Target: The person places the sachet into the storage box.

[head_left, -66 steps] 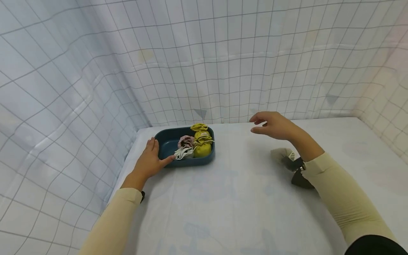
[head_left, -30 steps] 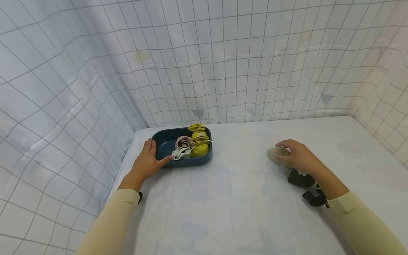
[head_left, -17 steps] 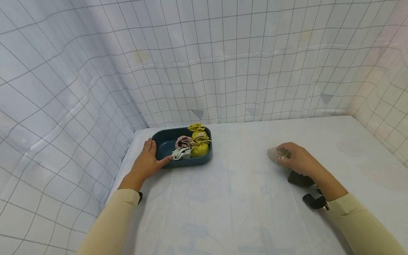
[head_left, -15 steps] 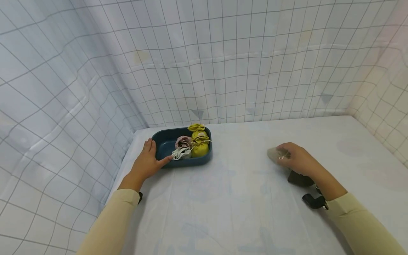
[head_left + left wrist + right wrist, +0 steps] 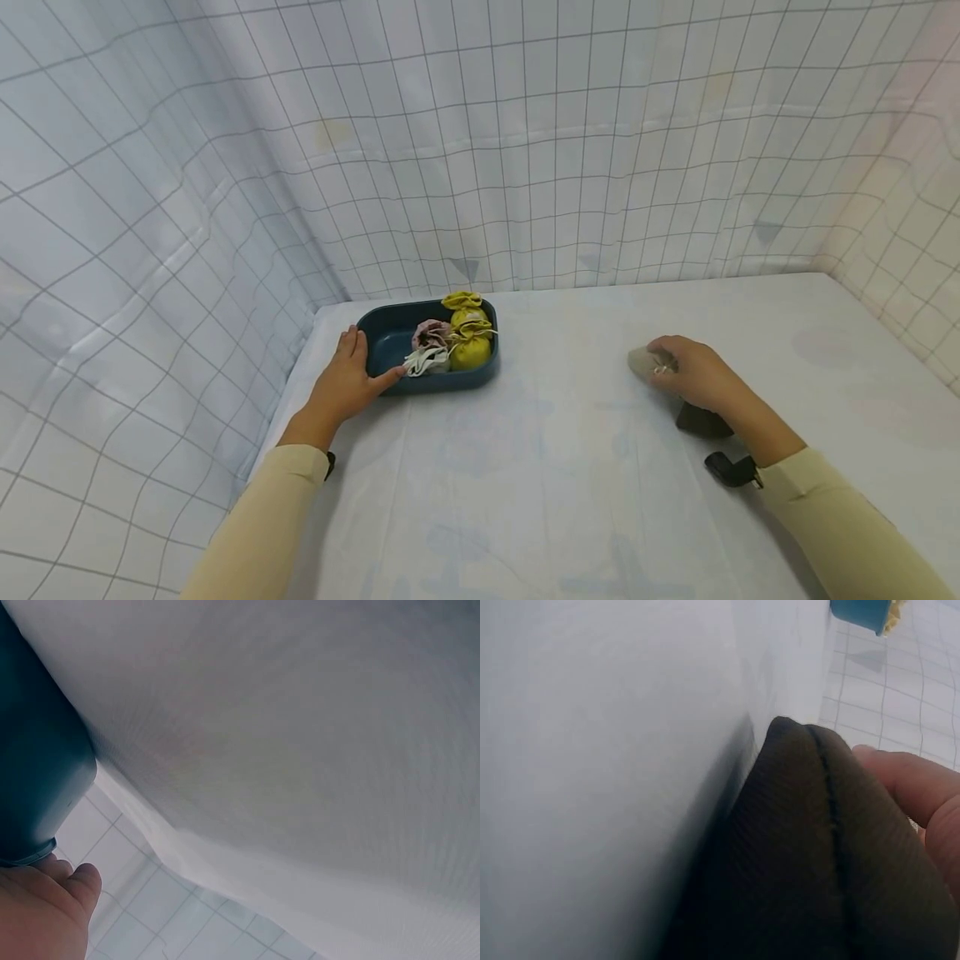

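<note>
My left hand (image 5: 347, 379) rests at the left end of a dark blue tray (image 5: 420, 385), fingers stretched along its rim and thumb over the front edge. Inside the tray sit two yellow drawstring pouches (image 5: 471, 353), a pink patterned pouch (image 5: 429, 333) and a white-topped pouch (image 5: 427, 362). On the right, my right hand (image 5: 697, 373) pinches the gathered neck of a beige drawstring pouch (image 5: 641, 362) lying on the table. Under that hand lies a dark brown pouch (image 5: 703, 422), partly covered by it; it looms large in the right wrist view, its seam (image 5: 832, 802) facing the camera.
A white cloth covers the table (image 5: 525, 483). Checked white curtains (image 5: 555, 167) hang behind it and at both sides. Below my right wrist is a black curved object (image 5: 729, 470), near the sleeve cuff.
My right hand has come down from above and behind the beige pouch, and its fingers have closed on the pouch's neck. My left hand has stayed on the tray.
</note>
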Demonstrator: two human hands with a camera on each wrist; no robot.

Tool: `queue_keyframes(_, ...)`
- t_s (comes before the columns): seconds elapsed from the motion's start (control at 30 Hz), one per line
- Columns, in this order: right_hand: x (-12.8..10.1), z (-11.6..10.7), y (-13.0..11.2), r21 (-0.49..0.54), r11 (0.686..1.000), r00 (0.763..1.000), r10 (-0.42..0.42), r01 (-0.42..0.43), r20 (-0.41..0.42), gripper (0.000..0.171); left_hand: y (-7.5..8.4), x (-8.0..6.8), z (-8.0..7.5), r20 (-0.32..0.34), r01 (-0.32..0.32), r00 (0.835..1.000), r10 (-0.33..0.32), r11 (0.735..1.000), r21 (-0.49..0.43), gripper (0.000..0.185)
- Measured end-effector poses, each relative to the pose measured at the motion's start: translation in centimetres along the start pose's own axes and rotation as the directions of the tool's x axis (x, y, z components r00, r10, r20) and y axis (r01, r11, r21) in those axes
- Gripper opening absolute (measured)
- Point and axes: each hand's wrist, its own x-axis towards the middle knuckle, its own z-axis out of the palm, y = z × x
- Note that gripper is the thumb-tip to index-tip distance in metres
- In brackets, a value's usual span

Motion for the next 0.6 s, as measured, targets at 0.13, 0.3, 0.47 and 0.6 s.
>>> queue_keyframes(0.13, 0.09, 0.0, -0.11, -0.009, 1.0, 1.0, -0.013, 0.012, -0.008, 0.046, -0.02, 0.03, 0.07, 0.005, 0.003, 1.0, -0.003, 1.0, 0.0, 0.117)
queue_keyframes(0.3, 0.11, -0.01, -0.26, -0.02, 1.0, 1.0, -0.012, 0.012, -0.011, 0.045, -0.08, 0.07, 0.08, 0.014, 0.003, 1.0, -0.003, 1.0, 0.001, 0.117)
queue_keyframes(0.47, 0.15, 0.41, -0.35, -0.037, 0.999, 1.0, -0.018, 0.017, -0.021, 0.047, -0.1, 0.04, 0.11, 0.008, 0.004, 1.0, -0.004, 1.0, -0.001, 0.117)
queue_keyframes(0.6, 0.19, 0.63, -0.43, -0.074, 0.996, 0.998, -0.043, 0.04, -0.039, 0.048, -0.24, 0.17, 0.15, 0.013, 0.002, 1.0, -0.003, 1.0, 0.004, 0.118)
